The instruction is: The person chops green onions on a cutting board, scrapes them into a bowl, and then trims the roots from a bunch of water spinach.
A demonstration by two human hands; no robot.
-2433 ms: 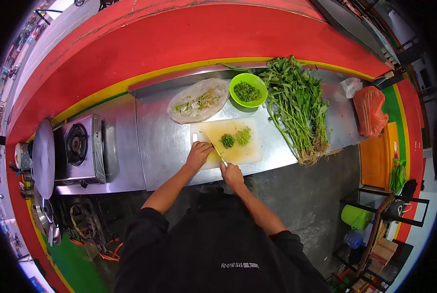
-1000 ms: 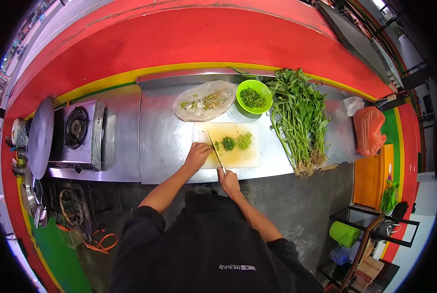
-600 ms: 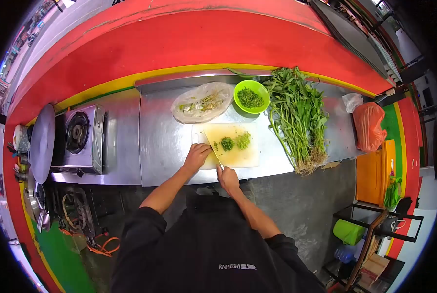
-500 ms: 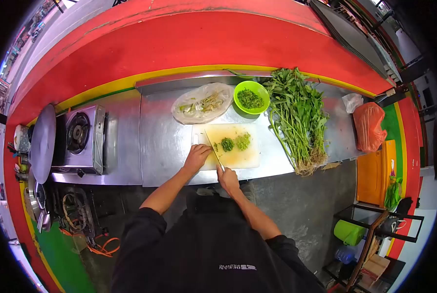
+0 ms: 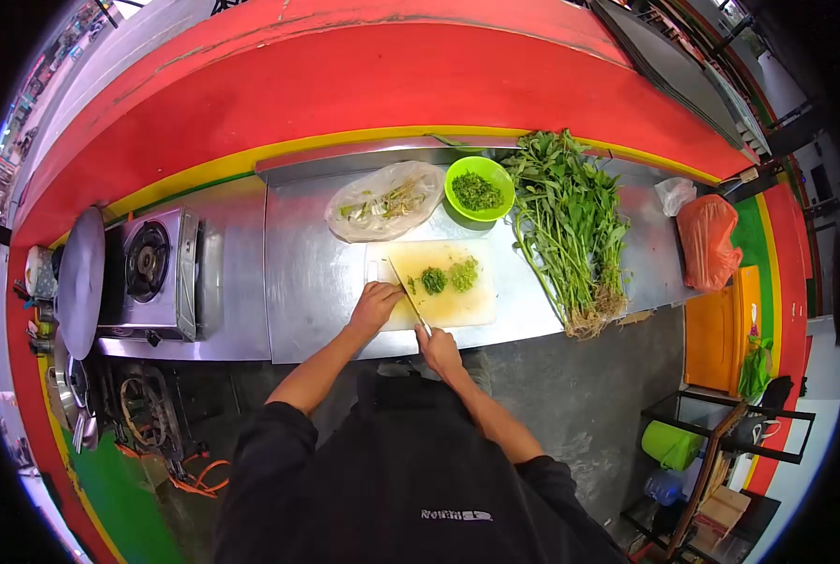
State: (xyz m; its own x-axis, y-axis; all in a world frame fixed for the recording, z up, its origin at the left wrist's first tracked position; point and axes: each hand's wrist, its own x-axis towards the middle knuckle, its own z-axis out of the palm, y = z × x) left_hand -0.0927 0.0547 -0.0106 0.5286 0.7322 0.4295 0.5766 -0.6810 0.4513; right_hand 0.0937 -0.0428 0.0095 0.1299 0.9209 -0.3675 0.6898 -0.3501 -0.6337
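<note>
My right hand (image 5: 440, 351) is wrapped round the handle of a knife (image 5: 409, 293), its blade slanting up and left across the pale cutting board (image 5: 474, 308). Close to the blade's left side, my left hand (image 5: 379, 306) rests on the board with its fingers curled together; whatever is under them is hidden. Right of the blade lies a small pile of dark green chopped herbs (image 5: 433, 280). Beside that is a lighter pile of chopped green stems (image 5: 463, 274). Behind the board stands a lime-green bowl (image 5: 477, 219) with chopped greens in it.
A clear plastic bag (image 5: 345, 222) with trimmings lies behind the board. At right is a big bunch of leafy greens (image 5: 570, 226) with roots, then an orange-red plastic bag (image 5: 707, 242). A gas stove (image 5: 178, 310) and large round lid (image 5: 81, 282) stand left.
The whole view has shifted slightly. Both hands keep nearly the same pose, the knife still between them, and the piles look unchanged.
</note>
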